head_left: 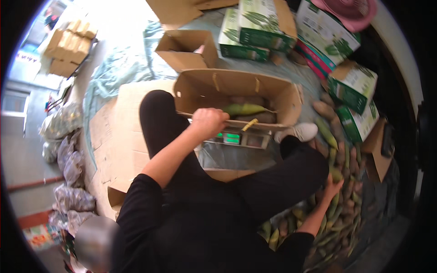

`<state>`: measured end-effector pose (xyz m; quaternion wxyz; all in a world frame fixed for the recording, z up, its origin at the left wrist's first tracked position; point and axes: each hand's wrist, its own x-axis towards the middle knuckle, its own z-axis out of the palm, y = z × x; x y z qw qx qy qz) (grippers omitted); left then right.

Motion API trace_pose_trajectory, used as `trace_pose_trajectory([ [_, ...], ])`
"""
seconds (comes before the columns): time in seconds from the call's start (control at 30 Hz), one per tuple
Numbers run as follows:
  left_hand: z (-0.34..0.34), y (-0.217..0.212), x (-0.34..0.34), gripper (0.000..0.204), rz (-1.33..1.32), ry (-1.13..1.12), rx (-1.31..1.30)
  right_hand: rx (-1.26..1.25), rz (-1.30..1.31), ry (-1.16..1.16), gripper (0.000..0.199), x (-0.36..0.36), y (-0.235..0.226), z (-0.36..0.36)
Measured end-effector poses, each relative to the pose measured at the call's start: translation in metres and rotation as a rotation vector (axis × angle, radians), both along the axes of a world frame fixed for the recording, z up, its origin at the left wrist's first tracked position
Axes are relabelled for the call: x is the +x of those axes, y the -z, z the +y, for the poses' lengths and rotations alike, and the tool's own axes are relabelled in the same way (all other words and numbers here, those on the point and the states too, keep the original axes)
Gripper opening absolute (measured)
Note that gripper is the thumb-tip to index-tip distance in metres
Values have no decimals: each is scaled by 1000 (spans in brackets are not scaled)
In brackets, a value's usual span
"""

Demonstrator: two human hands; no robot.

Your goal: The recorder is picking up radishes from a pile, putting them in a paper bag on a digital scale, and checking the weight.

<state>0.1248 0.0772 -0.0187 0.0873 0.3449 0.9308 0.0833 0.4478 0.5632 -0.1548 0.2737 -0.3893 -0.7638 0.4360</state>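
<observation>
An open cardboard box [276,98] stands in front of me, with brownish roots [266,117] inside. Across them lies a long green radish [243,109], its thin tail pointing right. At the box's near rim, my left hand [210,122] is closed over the edge, its fingertips beside the radish's thick end and partly hidden. Under the box sits a scale with a lit green display [232,138]. Down at my right, my right hand [334,185] is closed around a green radish [336,174] at a large pile of green and brownish roots [343,214].
Printed green-and-white cartons [268,27] and a smaller open box [187,45] stand beyond. A pink basket [353,11] rests at the far right. Flattened cardboard [120,132] covers floor to my left, near filled plastic bags [73,200] and stacked cartons [70,48].
</observation>
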Motion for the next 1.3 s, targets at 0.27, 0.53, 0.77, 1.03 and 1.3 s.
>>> trace_pose_trajectory([
  [0.27,2,-5,1,15,-43,16,64,-4,410,-128,40,-141,-225,-77],
  [0.53,2,-5,-1,13,-2,17,-5,-255,519,-671,34,-249,-241,-169],
  [0.77,11,-5,1,17,0,28,-52,-163,-62,-446,57,-332,-171,-263],
  [1.03,9,-1,0,19,-4,68,67,93,55,-771,34,-298,-208,-194],
  [1.3,14,-1,5,17,23,53,39,-203,74,47,27,-120,-103,-52],
])
